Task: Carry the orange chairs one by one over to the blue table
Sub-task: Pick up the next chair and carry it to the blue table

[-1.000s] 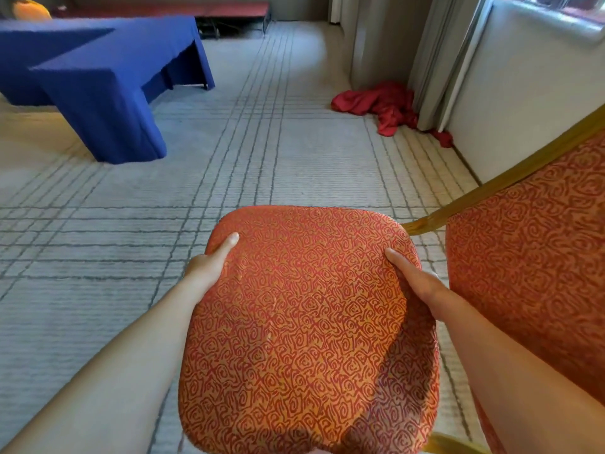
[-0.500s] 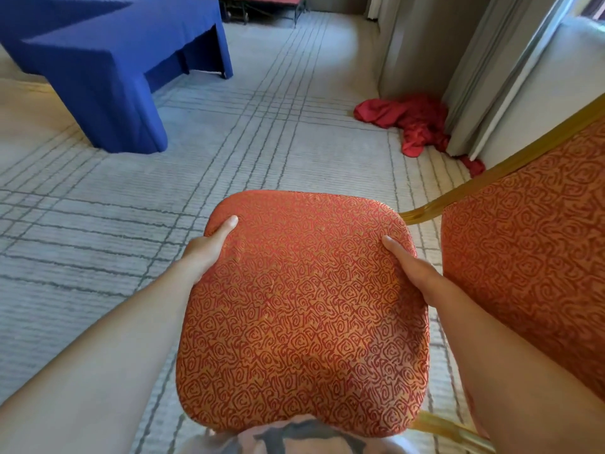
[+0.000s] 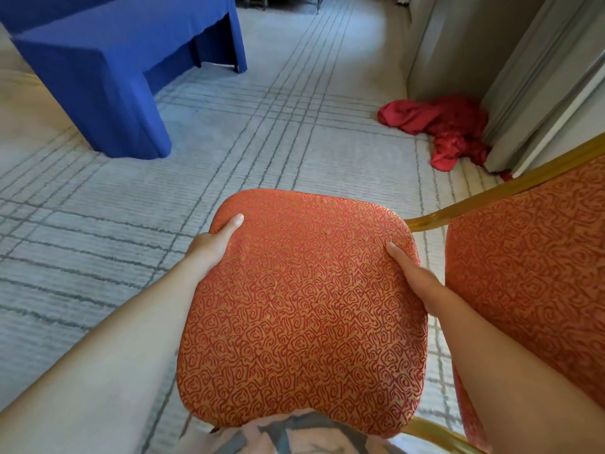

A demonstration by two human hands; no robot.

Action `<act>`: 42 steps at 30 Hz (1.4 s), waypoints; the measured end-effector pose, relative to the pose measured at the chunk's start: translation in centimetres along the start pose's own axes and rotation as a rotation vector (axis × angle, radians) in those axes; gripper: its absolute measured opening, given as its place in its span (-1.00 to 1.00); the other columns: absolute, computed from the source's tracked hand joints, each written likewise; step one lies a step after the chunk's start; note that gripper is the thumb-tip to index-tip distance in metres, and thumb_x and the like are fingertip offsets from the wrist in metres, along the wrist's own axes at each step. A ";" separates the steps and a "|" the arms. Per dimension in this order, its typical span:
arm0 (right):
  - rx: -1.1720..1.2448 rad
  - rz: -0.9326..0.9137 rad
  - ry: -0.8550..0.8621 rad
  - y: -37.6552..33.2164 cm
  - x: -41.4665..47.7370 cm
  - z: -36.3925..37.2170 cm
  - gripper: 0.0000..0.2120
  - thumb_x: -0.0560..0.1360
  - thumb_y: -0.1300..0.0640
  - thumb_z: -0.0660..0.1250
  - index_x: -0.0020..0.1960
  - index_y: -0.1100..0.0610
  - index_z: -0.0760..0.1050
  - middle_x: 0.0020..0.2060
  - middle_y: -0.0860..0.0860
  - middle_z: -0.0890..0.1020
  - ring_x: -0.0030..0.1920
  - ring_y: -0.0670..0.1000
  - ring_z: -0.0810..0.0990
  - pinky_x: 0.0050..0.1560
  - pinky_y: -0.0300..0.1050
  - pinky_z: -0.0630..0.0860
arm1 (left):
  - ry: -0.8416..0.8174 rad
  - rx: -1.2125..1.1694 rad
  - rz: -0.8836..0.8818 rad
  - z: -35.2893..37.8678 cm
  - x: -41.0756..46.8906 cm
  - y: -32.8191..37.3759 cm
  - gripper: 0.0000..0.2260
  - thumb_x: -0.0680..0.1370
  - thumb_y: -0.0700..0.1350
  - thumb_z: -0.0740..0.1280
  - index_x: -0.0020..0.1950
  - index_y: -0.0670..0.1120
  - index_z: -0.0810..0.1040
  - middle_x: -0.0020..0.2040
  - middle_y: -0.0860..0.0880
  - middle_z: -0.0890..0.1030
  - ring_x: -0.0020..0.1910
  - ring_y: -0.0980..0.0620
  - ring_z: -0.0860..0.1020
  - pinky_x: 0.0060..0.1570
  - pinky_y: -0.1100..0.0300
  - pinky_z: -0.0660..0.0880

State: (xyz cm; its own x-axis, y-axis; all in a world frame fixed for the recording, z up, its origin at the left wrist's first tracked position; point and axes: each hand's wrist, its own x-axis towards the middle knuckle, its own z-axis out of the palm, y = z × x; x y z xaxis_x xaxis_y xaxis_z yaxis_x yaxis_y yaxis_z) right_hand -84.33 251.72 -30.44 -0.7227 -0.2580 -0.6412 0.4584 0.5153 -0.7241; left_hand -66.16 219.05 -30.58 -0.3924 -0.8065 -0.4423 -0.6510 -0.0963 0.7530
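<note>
The person holds an orange chair [image 3: 304,309] up close to the body. The left hand [image 3: 212,247] grips the left edge of the seat, with the thumb flat on top. The right hand [image 3: 412,273] grips the right edge the same way. The other fingers go under the seat where I cannot see them, so I cannot tell how deep the hold is.

The chair back [image 3: 530,263] sticks out on the right side, with its gold frame [image 3: 491,194] along the top. The blue table [image 3: 108,77] stands ahead and to the left, well apart from the chair. Bare carpet [image 3: 262,132] lies between them.

A few things could go wrong from here. The seat is soft and covered in cloth, so the hands could slide off the edges. The back makes the right side heavy, I think, so the chair could twist and drop that way. The back also sticks out far, and it could bump the wall [image 3: 458,44] on the right if the person walks too near it.

The big seat hides the floor right by the feet. That makes it easy to trip. A red cloth [image 3: 448,129] lies in a heap by the wall, and a foot could catch in it if the walk drifts right.

Near the table, the blue cover hangs down to the floor. A chair leg could snag it or knock the table corner. Going slowly and steering left looks like the safe way.
</note>
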 end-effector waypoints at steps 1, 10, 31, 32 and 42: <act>0.005 -0.005 0.007 -1.5 1.9 0.4 0.03 0.17 -0.55 0.36 0.43 0.10 0.43 0.27 0.12 0.58 0.25 0.16 0.54 0.39 0.15 0.38 | -0.009 -0.002 0.007 0.4 2.2 1.4 0.11 0.01 0.63 0.21 0.25 -0.16 0.54 0.18 -0.21 0.59 0.13 -0.15 0.56 -0.02 0.14 0.38; 0.056 -0.044 0.092 -18.6 16.1 1.3 0.00 0.13 -0.54 0.40 0.36 0.08 0.51 0.20 0.07 0.62 0.16 0.08 0.58 0.29 -0.01 0.43 | -0.032 0.022 0.097 2.8 20.0 17.4 -0.04 0.18 0.58 0.24 0.18 -0.22 0.57 0.11 -0.23 0.61 0.10 -0.15 0.57 0.01 0.11 0.44; -0.025 -0.043 -0.020 -51.9 52.7 4.1 -0.08 0.17 -0.51 0.40 0.29 0.11 0.55 0.06 0.11 0.68 0.05 0.14 0.64 0.28 0.09 0.49 | 0.043 -0.014 0.039 10.5 56.1 42.8 -0.07 0.23 0.55 0.26 0.19 -0.23 0.57 0.13 -0.25 0.60 0.11 -0.17 0.57 0.18 0.00 0.47; -0.027 -0.038 -0.029 -53.3 54.2 4.5 -0.07 0.17 -0.52 0.40 0.31 0.11 0.54 0.08 0.11 0.67 0.07 0.14 0.64 0.29 0.10 0.49 | 0.049 -0.012 0.029 10.6 57.6 43.7 -0.07 0.23 0.55 0.25 0.19 -0.24 0.57 0.13 -0.25 0.60 0.12 -0.18 0.57 0.17 0.02 0.47; -0.011 -0.007 0.010 -66.7 71.8 9.9 -0.02 0.18 -0.52 0.39 0.37 0.13 0.49 0.19 0.15 0.63 0.18 0.18 0.59 0.34 0.13 0.45 | 0.028 0.046 0.041 13.5 78.5 54.6 -0.04 0.22 0.57 0.20 0.16 -0.26 0.58 0.13 -0.27 0.60 0.15 -0.17 0.55 0.04 0.16 0.38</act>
State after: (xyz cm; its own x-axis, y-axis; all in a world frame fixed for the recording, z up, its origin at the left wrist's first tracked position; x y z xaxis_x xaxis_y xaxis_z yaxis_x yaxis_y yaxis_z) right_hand -161.71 190.78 -30.74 -0.7308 -0.2538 -0.6336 0.4474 0.5228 -0.7256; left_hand -141.25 158.36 -30.70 -0.4020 -0.8250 -0.3971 -0.6639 -0.0360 0.7469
